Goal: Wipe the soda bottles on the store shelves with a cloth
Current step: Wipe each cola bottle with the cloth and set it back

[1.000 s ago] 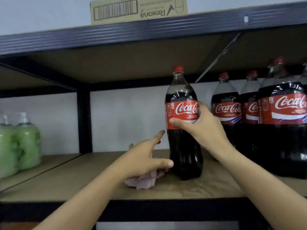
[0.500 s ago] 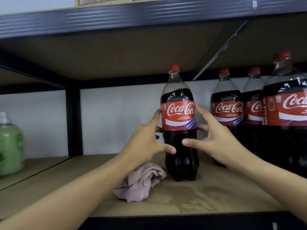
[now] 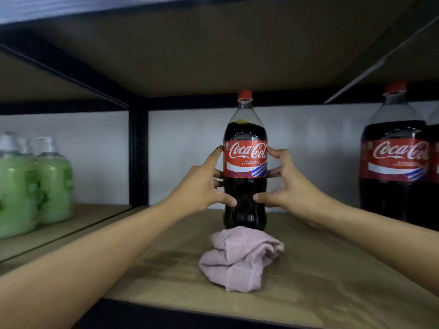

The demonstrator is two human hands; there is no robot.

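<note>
The wooden shelf (image 3: 320, 276) carries everything observed, under a second board overhead. Since half a second ago my view has moved closer and lower, so the cola bottle (image 3: 245, 162) now stands centred, upright on the shelf, with the pink cloth (image 3: 240, 260) lying crumpled directly in front of its base rather than off to its left. Count: one cola bottle between my hands; one further soda bottle (image 3: 395, 157) fully visible at the right, well apart, with the edge of another behind it, where three showed earlier. Two green soap bottles (image 3: 35, 186) stand in the left bay, against one before. One cloth. My left hand (image 3: 202, 184) and right hand (image 3: 288, 184) both clasp the centre bottle, fingers curled around its sides at label height, thumbs pressed on the dark body below the label. Neither hand touches the cloth.
</note>
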